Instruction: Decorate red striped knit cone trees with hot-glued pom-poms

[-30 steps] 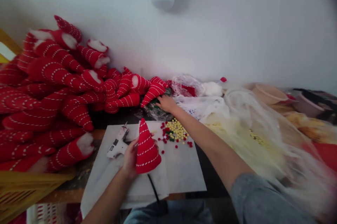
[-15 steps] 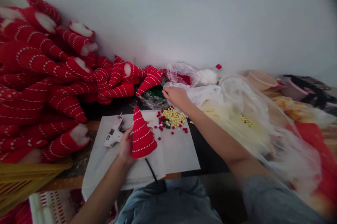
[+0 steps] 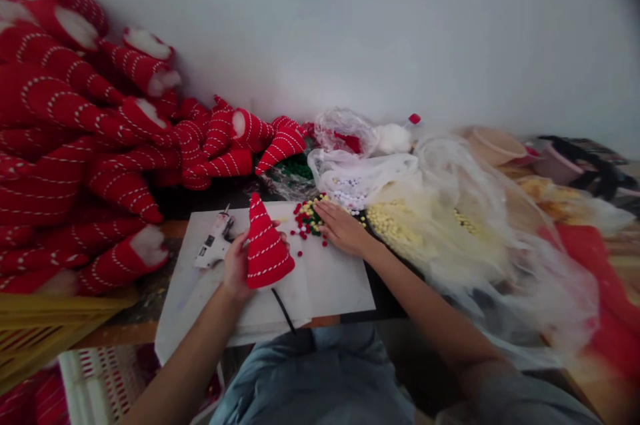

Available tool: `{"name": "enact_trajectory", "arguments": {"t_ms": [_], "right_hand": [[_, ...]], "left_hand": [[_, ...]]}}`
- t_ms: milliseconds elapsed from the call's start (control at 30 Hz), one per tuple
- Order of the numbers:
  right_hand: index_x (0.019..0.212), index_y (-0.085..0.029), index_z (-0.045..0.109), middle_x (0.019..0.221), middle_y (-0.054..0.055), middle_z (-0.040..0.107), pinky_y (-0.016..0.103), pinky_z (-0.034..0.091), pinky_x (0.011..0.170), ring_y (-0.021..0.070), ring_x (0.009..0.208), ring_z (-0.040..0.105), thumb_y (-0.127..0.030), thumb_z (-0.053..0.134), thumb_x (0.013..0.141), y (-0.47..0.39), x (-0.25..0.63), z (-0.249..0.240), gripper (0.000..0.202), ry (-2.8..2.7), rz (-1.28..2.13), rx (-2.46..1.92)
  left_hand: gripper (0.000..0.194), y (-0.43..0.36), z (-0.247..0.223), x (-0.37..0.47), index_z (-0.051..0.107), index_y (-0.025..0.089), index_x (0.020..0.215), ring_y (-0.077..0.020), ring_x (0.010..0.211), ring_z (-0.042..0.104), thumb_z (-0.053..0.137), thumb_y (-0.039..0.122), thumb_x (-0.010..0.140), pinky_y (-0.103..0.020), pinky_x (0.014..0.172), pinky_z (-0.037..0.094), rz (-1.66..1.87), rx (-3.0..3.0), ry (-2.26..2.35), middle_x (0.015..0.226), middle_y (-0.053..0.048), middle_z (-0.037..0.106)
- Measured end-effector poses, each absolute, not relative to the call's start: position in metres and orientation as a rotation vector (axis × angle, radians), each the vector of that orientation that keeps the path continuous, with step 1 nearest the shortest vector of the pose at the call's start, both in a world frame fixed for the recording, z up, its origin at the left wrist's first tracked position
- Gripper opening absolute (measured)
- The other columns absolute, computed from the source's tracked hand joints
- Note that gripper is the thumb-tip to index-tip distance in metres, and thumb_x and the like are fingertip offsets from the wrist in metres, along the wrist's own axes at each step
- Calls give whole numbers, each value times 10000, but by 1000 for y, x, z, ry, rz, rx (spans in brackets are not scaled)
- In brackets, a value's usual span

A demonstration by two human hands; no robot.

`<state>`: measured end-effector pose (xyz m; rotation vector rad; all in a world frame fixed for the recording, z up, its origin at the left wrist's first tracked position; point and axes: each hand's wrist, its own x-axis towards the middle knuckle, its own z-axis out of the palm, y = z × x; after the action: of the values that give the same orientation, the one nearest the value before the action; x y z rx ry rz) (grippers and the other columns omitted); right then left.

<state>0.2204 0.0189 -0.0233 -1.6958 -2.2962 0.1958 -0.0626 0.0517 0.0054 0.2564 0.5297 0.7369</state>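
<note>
My left hand (image 3: 237,266) is closed around a red stuffed cone (image 3: 269,248) with white stitched stripes, held point up over white paper (image 3: 340,278). A glue gun (image 3: 214,245) lies on the paper to the left of that hand. Over a heap of small red, yellow, green and white pompoms (image 3: 303,220), my right hand (image 3: 344,228) lies palm down with its fingers stretched out. It covers part of the heap, and nothing shows in its grasp.
Red striped stuffed cones (image 3: 65,178) are piled high on the left, above a yellow crate (image 3: 55,325). A white basket (image 3: 100,385) stands below the table edge. Clear bags of yellow pompoms (image 3: 400,225) spread along the right, with a pink bowl (image 3: 495,145) behind.
My right hand has come down from the bags at the back onto the pompom heap, and its fingers have opened out. The left hand still holds the cone.
</note>
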Motion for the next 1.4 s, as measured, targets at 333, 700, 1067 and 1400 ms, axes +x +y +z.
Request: {"name": "enact_trajectory", "arguments": {"t_ms": [333, 700, 1067, 1400], "right_hand": [[1625, -147, 374, 1725, 149, 281, 523, 233, 1304, 300, 1610, 252, -463, 452, 1073, 2, 198, -25, 640, -2352, 109, -1912], [1167, -200, 759, 1118, 134, 751, 448, 544, 1010, 267, 1094, 688, -210, 463, 1031, -45, 235, -7, 326, -1809, 142, -1858], [1193, -206, 724, 1183, 107, 734, 365, 534, 969, 256, 1136, 667, -178, 593, 1007, -43, 208, -11, 230, -1960, 322, -2042], [1145, -193, 740, 1189, 121, 731, 358, 552, 899, 284, 1117, 684, -188, 625, 996, -44, 199, 1, 189, -2003, 274, -2173]], "left_hand": [[490, 54, -2, -65, 681, 112, 1221, -306, 899, 770, 630, 412, 837, -438, 854, 624, 718, 306, 550, 993, -159, 787], [437, 53, 3, -65, 709, 123, 1150, -346, 944, 769, 629, 414, 834, -495, 880, 628, 739, 299, 585, 934, -143, 781], [423, 61, 42, -20, 712, 98, 1206, -332, 867, 791, 530, 346, 915, -460, 801, 645, 645, 253, 836, 895, -136, 801], [459, 87, 37, 17, 703, 128, 1270, -327, 925, 791, 569, 376, 908, -456, 836, 637, 617, 371, 683, 989, -124, 815]]}}
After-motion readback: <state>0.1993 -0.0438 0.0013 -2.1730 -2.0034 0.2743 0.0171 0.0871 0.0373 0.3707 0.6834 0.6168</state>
